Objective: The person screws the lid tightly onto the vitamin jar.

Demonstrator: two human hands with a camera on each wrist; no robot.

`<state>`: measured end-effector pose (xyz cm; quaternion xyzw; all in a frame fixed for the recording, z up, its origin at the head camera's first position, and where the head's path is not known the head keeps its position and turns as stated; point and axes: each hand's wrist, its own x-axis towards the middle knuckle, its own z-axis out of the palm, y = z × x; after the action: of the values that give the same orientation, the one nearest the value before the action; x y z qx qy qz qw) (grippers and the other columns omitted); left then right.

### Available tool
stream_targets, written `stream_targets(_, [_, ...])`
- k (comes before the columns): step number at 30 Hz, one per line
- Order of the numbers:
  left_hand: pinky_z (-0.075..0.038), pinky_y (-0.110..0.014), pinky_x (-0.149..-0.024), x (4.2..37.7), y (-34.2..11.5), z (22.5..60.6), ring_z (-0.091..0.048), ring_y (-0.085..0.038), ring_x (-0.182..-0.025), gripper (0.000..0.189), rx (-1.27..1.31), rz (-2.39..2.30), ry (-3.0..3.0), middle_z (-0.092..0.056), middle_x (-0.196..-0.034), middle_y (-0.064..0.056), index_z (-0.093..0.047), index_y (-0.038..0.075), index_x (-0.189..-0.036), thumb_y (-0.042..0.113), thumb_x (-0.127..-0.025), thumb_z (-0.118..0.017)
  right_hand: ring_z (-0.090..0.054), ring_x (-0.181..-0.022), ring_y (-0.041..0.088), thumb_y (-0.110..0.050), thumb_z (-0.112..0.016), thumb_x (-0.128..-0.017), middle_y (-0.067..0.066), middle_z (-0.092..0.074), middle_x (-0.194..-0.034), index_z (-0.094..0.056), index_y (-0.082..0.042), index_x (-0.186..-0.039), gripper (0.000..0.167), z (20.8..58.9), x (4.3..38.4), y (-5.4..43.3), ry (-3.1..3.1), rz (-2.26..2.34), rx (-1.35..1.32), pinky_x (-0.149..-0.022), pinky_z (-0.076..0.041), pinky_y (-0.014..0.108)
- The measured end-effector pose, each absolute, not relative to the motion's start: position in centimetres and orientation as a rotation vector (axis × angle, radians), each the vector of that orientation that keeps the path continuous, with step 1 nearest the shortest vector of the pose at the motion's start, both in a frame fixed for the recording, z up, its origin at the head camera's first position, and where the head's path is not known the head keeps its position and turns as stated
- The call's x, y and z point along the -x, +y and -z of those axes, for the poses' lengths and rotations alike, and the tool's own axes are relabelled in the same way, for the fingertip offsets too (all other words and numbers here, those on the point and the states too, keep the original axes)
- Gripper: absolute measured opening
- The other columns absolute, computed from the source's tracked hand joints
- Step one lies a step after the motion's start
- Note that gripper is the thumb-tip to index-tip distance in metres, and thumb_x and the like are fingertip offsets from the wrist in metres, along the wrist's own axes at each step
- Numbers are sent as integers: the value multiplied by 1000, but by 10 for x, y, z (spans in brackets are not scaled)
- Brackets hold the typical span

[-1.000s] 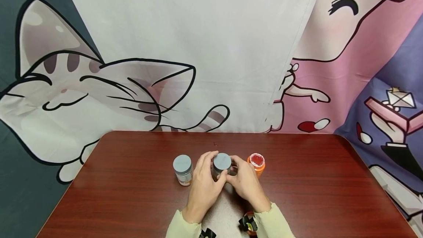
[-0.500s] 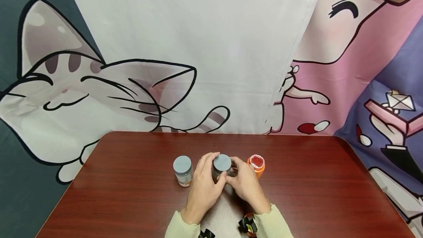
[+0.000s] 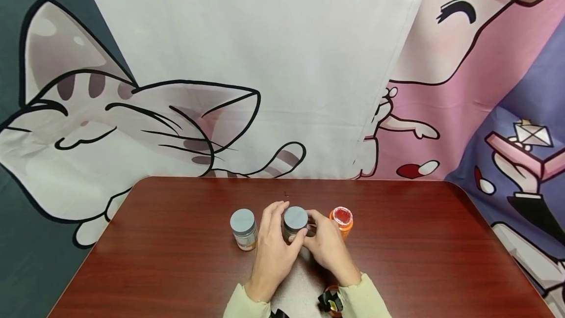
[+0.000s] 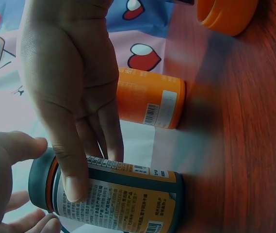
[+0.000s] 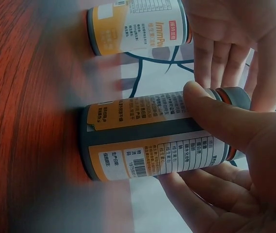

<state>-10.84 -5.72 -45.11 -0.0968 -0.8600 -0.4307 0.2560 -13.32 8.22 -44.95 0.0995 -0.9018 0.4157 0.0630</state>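
Between my hands a grey-lidded supplement bottle (image 3: 295, 218) stands upright at the table. Its orange-and-white label (image 4: 123, 199) carries printed text and a dark stripe. My right hand (image 3: 327, 249) grips the body, with the thumb (image 5: 203, 104) across the label just below the lid and the fingers on the far side. My left hand (image 3: 273, 254) is around the lid, its thumb (image 4: 28, 147) at the lid's edge and the fingers behind it. To the left stands a similar grey-lidded bottle (image 3: 243, 229). An orange bottle (image 3: 342, 220) with a red top and whitish rim stands right, partly behind my right hand.
A reddish-brown table (image 3: 176, 269) lies below, with a pale patch (image 3: 295, 283) under my forearms. By the right wrist, an orange open-mouthed container (image 4: 232, 14) is partly hidden by a black wrist mount (image 3: 330, 301). A cartoon-printed cloth (image 3: 309, 63) hangs behind the table.
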Motion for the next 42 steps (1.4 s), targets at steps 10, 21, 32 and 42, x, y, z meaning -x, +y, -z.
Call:
stream_targets(10, [-48,-35,-82,108,-54,453,-58,-19,-104,70,186,1092,-2260,-56,-120,-7,-61,8,-129,24,-69,-94,-72,-91,23,-16,-91,-71,5,-74,-101,-71,-8,-111,46,449,132,82,-2721,-1258,-297,-79,-58,41])
stream_targets(21, [-55,-35,-80,107,-52,451,-63,-17,-95,62,149,1180,-2257,-60,-114,-5,-63,4,-122,18,-70,-93,-71,-89,20,-12,-88,-74,7,-75,-102,-70,-5,-113,44,449,132,81,-2733,-1221,-309,-78,-57,39])
stream_targets(32, [-56,-36,-80,107,-53,451,-65,-18,-95,59,170,1178,-2263,-61,-115,-7,-62,4,-123,13,-73,-91,-72,-91,21,-11,-88,-73,8,-75,-104,-70,-4,-114,45,449,132,82,-2735,-1249,-304,-79,-58,40])
stream_targets(42, [-56,-40,-83,108,-55,450,-64,-19,-99,58,218,1206,-2276,-61,-118,-8,-61,4,-125,10,-75,-89,-71,-89,20,-9,-85,-75,5,-75,-101,-71,-6,-113,40,449,132,82,-2737,-1230,-315,-77,-57,38])
